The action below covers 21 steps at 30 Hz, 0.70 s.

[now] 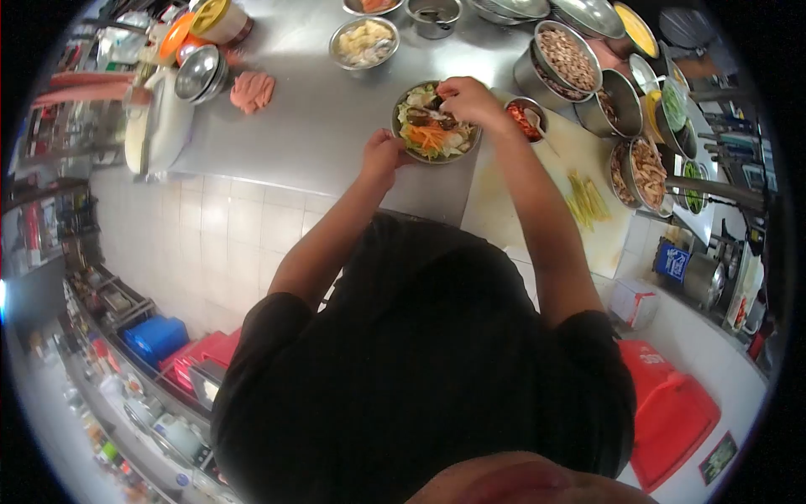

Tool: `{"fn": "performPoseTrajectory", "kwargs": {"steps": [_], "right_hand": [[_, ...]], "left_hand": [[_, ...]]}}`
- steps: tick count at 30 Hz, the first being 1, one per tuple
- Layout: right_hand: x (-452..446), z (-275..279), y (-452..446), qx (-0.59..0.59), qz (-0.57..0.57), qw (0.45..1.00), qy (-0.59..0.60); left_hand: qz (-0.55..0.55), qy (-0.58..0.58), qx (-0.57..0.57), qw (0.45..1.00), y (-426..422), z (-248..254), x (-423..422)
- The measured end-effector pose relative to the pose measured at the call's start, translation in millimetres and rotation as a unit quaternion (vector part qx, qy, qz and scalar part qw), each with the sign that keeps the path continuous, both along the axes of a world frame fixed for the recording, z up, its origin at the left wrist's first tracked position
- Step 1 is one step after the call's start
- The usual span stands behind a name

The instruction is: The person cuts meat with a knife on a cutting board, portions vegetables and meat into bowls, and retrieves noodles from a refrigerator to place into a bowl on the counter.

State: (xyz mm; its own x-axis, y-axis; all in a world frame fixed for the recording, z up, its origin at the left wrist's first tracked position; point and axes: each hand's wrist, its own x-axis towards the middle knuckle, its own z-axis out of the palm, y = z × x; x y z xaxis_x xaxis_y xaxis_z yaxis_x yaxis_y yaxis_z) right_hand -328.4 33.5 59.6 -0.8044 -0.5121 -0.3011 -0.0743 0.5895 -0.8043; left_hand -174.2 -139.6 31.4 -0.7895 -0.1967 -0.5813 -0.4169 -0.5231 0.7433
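A metal bowl on the steel counter holds leafy greens, orange carrot strips, and dark brown pieces that I cannot identify. My left hand grips the bowl's near-left rim, thumb on top. Over the far-right side of the bowl is my right hand, fingers drawn together and pointing down at the food; whatever they pinch is hidden. Just right of that hand stands a small bowl of chopped red pieces with a spoon in it. Pale green stalks lie on the cutting board.
Metal pots with chopped light-brown food and sliced brown strips crowd the right side. Behind sits a bowl of pale yellow chunks. Pink cloth and stacked metal bowls are at left. A red bin stands at lower right.
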Motion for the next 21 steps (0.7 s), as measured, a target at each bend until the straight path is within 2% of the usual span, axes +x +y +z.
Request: {"fn": "performPoseTrajectory", "kwargs": {"steps": [2,3,11,16,19,21], "right_hand": [[-2.8,12.3,4.5,-0.001,-0.035,0.999,0.012],[-4.2,13.1,3.2,0.0,-0.026,0.998,0.055],[29.7,30.8,20.3,-0.148,-0.164,0.975,-0.016],[90.5,-4.9,71.3,-0.212,-0.191,0.955,-0.084],[141.4,-20.3,96.7,-0.158,-0.248,0.951,-0.091],[176.4,-12.5,97.7,-0.133,-0.293,0.941,-0.108]], "left_hand": [[0.01,-0.003,0.003,1.0,-8.0,-8.0,4.3],[0.015,-0.001,0.009,1.0,-11.3,-12.4,5.3],[0.053,-0.007,0.025,0.998,-39.8,-13.9,23.0],[0.078,-0.001,0.045,0.996,-75.1,-22.4,35.7],[0.131,0.0,0.037,0.991,-100.8,-23.7,37.2],[0.119,0.062,-0.047,0.99,-128.2,-36.6,44.9]]}}
